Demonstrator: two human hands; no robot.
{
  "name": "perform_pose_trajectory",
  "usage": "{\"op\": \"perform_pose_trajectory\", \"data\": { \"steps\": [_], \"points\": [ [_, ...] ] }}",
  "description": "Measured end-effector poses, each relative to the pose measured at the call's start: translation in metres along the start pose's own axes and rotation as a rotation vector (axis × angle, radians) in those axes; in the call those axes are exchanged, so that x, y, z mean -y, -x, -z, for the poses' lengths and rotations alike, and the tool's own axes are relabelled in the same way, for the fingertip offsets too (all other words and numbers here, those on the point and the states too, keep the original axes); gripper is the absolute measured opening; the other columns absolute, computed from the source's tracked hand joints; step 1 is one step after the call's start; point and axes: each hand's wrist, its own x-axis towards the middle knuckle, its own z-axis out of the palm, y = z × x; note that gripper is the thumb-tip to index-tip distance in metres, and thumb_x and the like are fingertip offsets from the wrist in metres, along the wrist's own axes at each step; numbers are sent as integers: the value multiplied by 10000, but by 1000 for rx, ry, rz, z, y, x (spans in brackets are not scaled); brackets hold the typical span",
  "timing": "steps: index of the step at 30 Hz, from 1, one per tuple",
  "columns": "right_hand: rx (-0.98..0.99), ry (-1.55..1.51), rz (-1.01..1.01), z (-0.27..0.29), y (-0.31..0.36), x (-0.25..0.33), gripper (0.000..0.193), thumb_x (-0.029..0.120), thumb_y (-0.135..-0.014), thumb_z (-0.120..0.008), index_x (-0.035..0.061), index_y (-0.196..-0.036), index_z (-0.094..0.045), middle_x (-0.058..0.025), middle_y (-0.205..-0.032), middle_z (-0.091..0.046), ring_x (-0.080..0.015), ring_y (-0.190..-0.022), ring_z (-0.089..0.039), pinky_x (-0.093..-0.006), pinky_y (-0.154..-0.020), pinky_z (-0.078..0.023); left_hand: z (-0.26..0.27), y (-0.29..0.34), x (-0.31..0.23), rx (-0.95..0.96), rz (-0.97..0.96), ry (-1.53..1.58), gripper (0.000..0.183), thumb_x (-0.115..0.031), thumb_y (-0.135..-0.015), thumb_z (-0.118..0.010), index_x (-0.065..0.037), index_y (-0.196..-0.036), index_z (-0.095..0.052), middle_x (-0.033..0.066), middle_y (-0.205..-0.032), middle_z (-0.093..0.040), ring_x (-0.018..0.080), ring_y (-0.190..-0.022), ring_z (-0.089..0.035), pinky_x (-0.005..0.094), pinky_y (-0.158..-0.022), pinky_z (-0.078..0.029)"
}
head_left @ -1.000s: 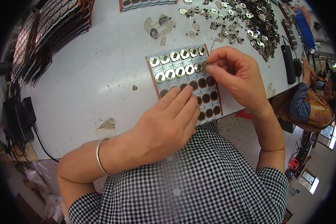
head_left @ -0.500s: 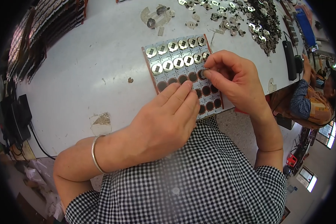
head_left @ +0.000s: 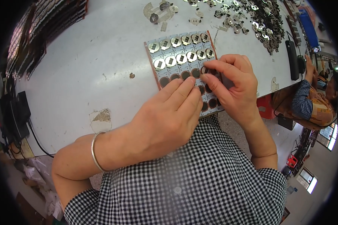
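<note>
A pale circuit-board panel (head_left: 150, 56) with red-brown side edges lies on the table before me. Shiny round metal clips (head_left: 181, 58), each with a dark diamond-shaped opening, fill its two far rows. Dark round pads (head_left: 164, 81) show in the nearer rows. My left hand (head_left: 165, 118) lies palm down over the panel's near left part, fingers stretched out side by side; what is under the palm is hidden. At the panel's right side, my right hand (head_left: 237, 85) has thumb and forefinger closed around a small metal clip (head_left: 204, 70) at a third-row pad, its far part covered by fingers.
Loose metal clips (head_left: 264, 32) are heaped at the far right. Stacked panels (head_left: 45, 30) stand at the far left. A black power strip (head_left: 290, 60) lies near the right edge, black adapters (head_left: 17, 116) with cables at the left. Another person (head_left: 311, 101) sits at the right.
My right hand has shifted a little left, with its thumb and forefinger closer about the clip. My left hand stays on the panel. The whole view has moved slightly.
</note>
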Motion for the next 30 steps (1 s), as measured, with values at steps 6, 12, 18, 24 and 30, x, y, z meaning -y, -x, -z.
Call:
{"op": "perform_pose_trajectory", "data": {
  "steps": [6,12,18,24,30],
  "points": [
    [-116,64,43,-13,5,3,259,23,-794,-819,37,-1046,-763,-56,-991,-638,-215,-962,-553,-313,-811,-485,1,-1,1,11,0,-2,491,-171,-688,-811,76,-1098,-705,201,-1200,-659,373,-1219,-625,487,-1051,-518],
    [-60,92,111,-4,-1,2,244,24,-797,-813,31,-1034,-757,-65,-930,-653,-220,-931,-570,-312,-797,-491,2,-1,1,13,7,11,489,-182,-692,-809,73,-1098,-707,200,-1199,-660,373,-1222,-625,482,-1054,-517],
    [-49,30,224,11,-68,-30,253,16,-860,-749,53,-1109,-754,-104,-1027,-692,-251,-961,-657,-324,-836,-535,4,-2,3,26,-43,5,460,-181,-681,-808,55,-1067,-721,185,-1179,-672,365,-1219,-631,470,-1052,-522],
    [104,208,493,3,-110,-54,240,34,-918,-698,71,-1151,-741,-92,-1077,-699,-271,-980,-697,-345,-843,-566,6,-3,5,12,-24,12,439,-183,-686,-799,48,-1052,-725,176,-1161,-680,357,-1212,-639,458,-1048,-527],
    [269,133,465,8,-126,-54,172,56,-922,-704,52,-1091,-736,-84,-1058,-702,-270,-932,-700,-339,-819,-567,7,-2,5,24,-37,6,441,-187,-677,-799,45,-1045,-725,172,-1150,-681,351,-1210,-640,460,-1049,-525]
  ]
}}
